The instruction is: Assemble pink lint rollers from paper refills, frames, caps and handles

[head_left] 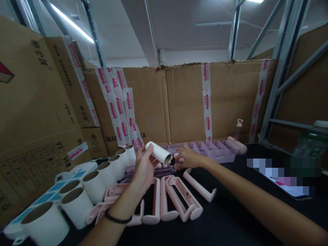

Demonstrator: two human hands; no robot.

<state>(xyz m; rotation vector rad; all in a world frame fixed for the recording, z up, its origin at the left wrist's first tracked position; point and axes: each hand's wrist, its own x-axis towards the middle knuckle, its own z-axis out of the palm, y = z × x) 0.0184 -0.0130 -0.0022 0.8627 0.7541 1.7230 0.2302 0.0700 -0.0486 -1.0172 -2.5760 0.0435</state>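
Observation:
My left hand [144, 167] is raised over the black table, fingers wrapped round a white paper roll [159, 152] that lies tilted, its open end pointing right. My right hand [186, 158] reaches forward to the near edge of a lilac tray [220, 153], fingers curled on a small pink part; what exactly it pinches is unclear. Below both hands lie several pink lint-roller handles [179, 198] on the table. A row of upright white rolls [94, 181] runs along the left, from the near corner to the back.
Cardboard walls [184, 102] with pink-printed tape close off the back and left. A pink bottle [238, 130] stands at the back right, beside a pink cylinder on the tray. A green bottle [311, 143] and a flat printed sheet [282, 177] sit at the right.

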